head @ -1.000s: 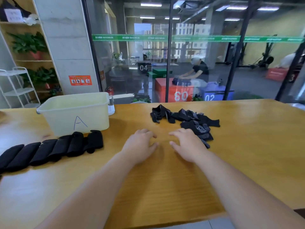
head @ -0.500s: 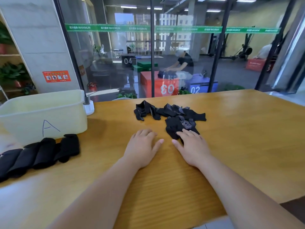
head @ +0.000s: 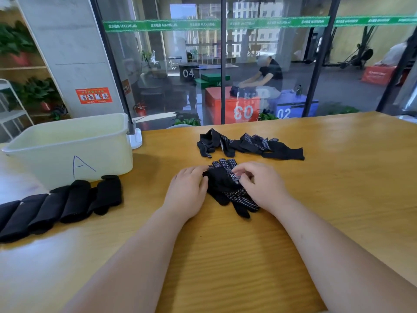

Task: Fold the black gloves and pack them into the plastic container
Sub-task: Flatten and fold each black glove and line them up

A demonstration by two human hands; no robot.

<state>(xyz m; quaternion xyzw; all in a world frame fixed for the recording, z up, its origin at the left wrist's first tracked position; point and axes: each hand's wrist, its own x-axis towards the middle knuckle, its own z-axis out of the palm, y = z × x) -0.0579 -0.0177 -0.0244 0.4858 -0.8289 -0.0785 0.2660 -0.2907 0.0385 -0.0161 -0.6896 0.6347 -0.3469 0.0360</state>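
Observation:
A black glove pair with white dots [head: 228, 188] lies on the wooden table [head: 338, 177] between my hands. My left hand [head: 188, 190] rests against its left edge with fingers curled onto the fabric. My right hand [head: 259, 184] pinches the glove near its printed logo. Further back lie more loose black gloves [head: 248, 145] in a small heap. A pale plastic container [head: 67, 150] marked "A" stands at the left. In front of it sits a row of several folded black gloves [head: 61, 204].
A glass wall with black frames runs behind the table's far edge. A small white clamp base [head: 135, 138] sits beside the container. Shelves with plants stand at the far left. Behind the glass a person bends over coloured boxes.
A glove pair has been pulled from the heap toward me. My hands, flat on the table a second ago, now hold it from both sides. The camera view shifted.

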